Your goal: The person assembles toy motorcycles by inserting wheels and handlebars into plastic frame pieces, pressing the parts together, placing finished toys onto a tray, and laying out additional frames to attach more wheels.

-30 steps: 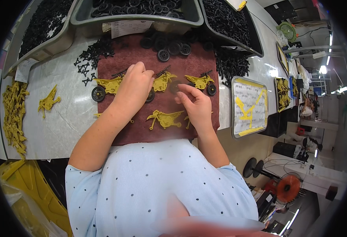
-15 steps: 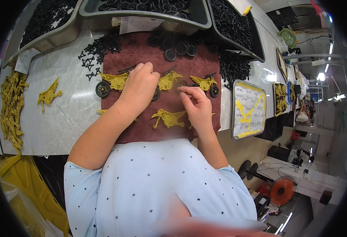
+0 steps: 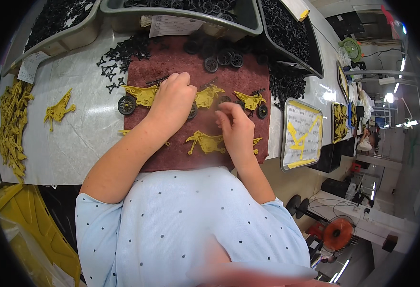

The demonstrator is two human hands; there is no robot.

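Note:
My left hand point(image 3: 174, 103) is closed, knuckles up, between a yellow toy motorcycle body point(image 3: 143, 94) with a black spoked wheel point(image 3: 127, 104) and a middle yellow body point(image 3: 209, 97). Its fingertips are hidden, so what it grips does not show. My right hand point(image 3: 237, 126) has its thumb and fingers curled together beside a dark wheel point(image 3: 224, 99) at the middle body; anything between the fingertips is too small to make out. To its right lies another yellow body point(image 3: 250, 101) with wheels and a black bar. Below, a bare yellow body point(image 3: 205, 142) rests on the red cloth point(image 3: 171, 160).
Loose wheels point(image 3: 225, 57) lie at the cloth's far edge, below a grey bin point(image 3: 181, 19) of wheels. Small black parts point(image 3: 128, 52) are scattered left; a black-part bin point(image 3: 286, 33) stands right. Yellow bodies point(image 3: 14, 129) pile at far left. A metal tray point(image 3: 303, 134) sits right.
My right hand has drawn slightly down, its fingers more curled. My left hand stays in place over the toy bodies. The whole view has shifted slightly.

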